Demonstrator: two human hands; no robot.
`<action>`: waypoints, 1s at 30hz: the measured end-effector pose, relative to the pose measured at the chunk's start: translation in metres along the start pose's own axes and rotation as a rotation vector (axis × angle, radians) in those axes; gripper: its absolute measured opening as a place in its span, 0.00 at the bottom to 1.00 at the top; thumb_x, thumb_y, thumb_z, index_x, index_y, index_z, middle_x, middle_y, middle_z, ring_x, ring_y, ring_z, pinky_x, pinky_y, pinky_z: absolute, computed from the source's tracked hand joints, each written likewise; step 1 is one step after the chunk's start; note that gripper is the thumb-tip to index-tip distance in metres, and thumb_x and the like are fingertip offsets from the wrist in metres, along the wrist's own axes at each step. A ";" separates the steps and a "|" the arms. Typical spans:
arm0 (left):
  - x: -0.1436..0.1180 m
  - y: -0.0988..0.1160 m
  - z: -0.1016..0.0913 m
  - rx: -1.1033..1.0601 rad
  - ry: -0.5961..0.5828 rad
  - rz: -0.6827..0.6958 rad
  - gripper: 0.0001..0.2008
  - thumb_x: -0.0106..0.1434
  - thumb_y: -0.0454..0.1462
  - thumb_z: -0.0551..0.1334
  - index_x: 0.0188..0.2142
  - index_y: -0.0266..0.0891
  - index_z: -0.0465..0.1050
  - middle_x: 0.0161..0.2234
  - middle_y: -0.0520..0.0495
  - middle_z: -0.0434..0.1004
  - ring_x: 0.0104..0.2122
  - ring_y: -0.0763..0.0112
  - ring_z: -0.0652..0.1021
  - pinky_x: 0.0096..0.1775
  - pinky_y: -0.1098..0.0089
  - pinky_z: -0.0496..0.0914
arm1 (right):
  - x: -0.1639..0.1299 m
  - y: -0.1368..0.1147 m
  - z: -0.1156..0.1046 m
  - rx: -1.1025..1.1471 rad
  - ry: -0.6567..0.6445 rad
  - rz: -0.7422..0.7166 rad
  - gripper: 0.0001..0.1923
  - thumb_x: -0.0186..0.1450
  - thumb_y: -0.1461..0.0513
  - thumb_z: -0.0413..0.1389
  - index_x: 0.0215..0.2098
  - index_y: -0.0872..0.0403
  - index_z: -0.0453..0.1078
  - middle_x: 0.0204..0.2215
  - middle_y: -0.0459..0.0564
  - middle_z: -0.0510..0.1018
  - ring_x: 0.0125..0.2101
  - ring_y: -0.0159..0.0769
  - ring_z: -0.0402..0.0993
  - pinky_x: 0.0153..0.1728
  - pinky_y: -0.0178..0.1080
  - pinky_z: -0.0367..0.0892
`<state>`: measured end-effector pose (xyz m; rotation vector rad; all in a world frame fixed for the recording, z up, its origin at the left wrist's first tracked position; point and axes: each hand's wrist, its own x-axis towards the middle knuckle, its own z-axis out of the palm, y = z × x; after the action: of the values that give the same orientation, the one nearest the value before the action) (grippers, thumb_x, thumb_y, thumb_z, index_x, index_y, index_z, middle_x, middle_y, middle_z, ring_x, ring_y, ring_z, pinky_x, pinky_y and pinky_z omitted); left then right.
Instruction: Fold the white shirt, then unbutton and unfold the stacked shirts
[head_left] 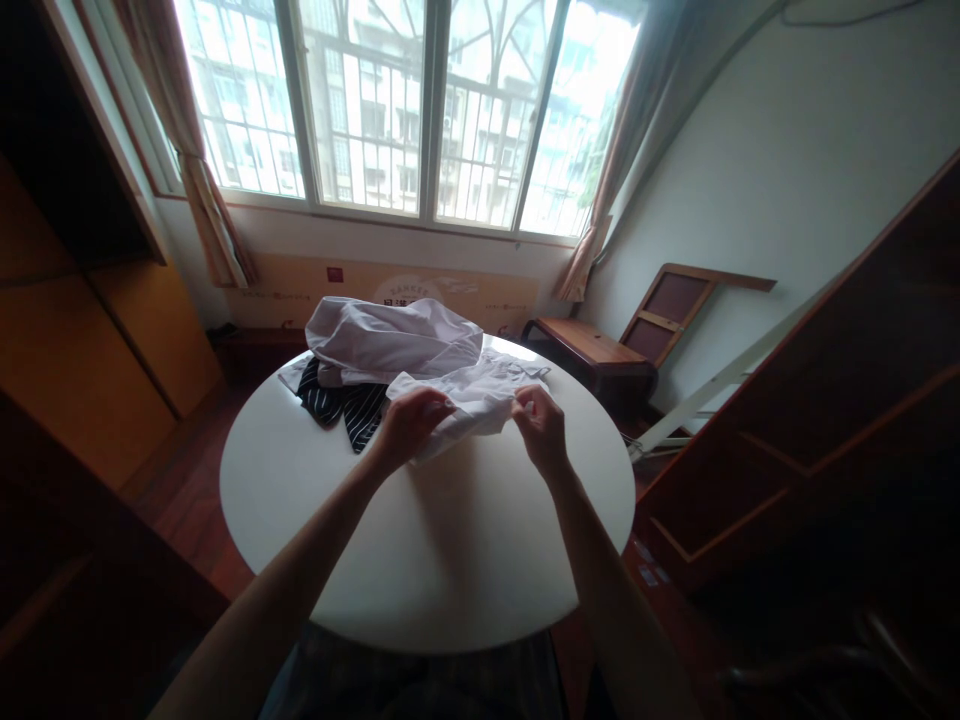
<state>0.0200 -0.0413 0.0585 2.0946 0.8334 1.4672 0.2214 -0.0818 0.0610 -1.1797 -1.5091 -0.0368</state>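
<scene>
A thin white garment (pixel 480 395) is stretched between my two hands above the round white table (pixel 450 590). My left hand (pixel 411 425) is closed on its left edge, and my right hand (pixel 540 425) pinches the right edge. The far part of the cloth lies on the tabletop. Just behind it rests a bulky pile of white cloth (pixel 390 340). A black cloth with white stripes (pixel 364 415) pokes out from under that pile, to the left of my left hand. What kind of garment I hold cannot be made out.
Beyond the table are a barred window (pixel 435 120) and a printed cardboard panel (pixel 300 280). At the right stand a wooden bench (pixel 589 342), a leaning wooden frame (pixel 667 315) and a dark wooden door (pixel 810 400). An orange cabinet (pixel 142 340) stands at the left.
</scene>
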 end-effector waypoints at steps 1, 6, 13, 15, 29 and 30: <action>0.004 0.005 -0.008 -0.016 0.006 0.002 0.08 0.53 0.40 0.62 0.26 0.37 0.71 0.23 0.51 0.73 0.24 0.74 0.71 0.29 0.74 0.65 | 0.003 -0.003 -0.006 0.001 0.022 0.006 0.04 0.56 0.62 0.49 0.24 0.54 0.61 0.25 0.44 0.69 0.26 0.31 0.63 0.29 0.35 0.60; 0.025 0.033 -0.053 0.021 0.103 0.033 0.07 0.53 0.40 0.62 0.27 0.38 0.70 0.22 0.54 0.70 0.23 0.75 0.69 0.26 0.74 0.64 | 0.025 -0.028 -0.039 0.018 0.143 0.038 0.06 0.55 0.60 0.50 0.23 0.54 0.61 0.26 0.44 0.71 0.24 0.30 0.62 0.25 0.33 0.58; 0.052 0.029 -0.085 0.184 0.297 0.181 0.05 0.53 0.40 0.62 0.26 0.41 0.71 0.30 0.50 0.68 0.31 0.70 0.70 0.38 0.66 0.65 | 0.057 -0.038 -0.057 -0.085 0.203 0.003 0.06 0.55 0.58 0.50 0.24 0.53 0.61 0.21 0.43 0.67 0.24 0.31 0.63 0.26 0.34 0.59; 0.051 0.011 -0.081 0.187 0.294 0.122 0.06 0.54 0.41 0.61 0.26 0.40 0.71 0.31 0.48 0.68 0.32 0.69 0.70 0.37 0.66 0.66 | 0.055 -0.030 -0.048 -0.161 0.139 0.035 0.06 0.55 0.59 0.49 0.24 0.53 0.61 0.20 0.43 0.66 0.23 0.32 0.63 0.26 0.34 0.59; -0.023 -0.023 -0.049 0.430 0.221 -0.108 0.04 0.53 0.35 0.58 0.30 0.38 0.64 0.26 0.51 0.66 0.26 0.72 0.68 0.31 0.70 0.65 | -0.004 -0.015 -0.002 -0.459 -0.024 0.027 0.07 0.58 0.60 0.50 0.24 0.53 0.60 0.23 0.47 0.68 0.24 0.33 0.62 0.27 0.35 0.56; -0.027 -0.012 -0.044 0.421 0.218 -0.091 0.03 0.54 0.35 0.57 0.30 0.38 0.63 0.26 0.51 0.66 0.26 0.72 0.68 0.31 0.71 0.65 | -0.009 -0.023 0.000 -0.465 -0.041 0.010 0.08 0.58 0.60 0.50 0.24 0.53 0.59 0.23 0.47 0.67 0.24 0.33 0.62 0.27 0.35 0.56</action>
<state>-0.0314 -0.0506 0.0469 2.1696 1.4078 1.5988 0.2049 -0.0988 0.0669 -1.5619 -1.5769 -0.3758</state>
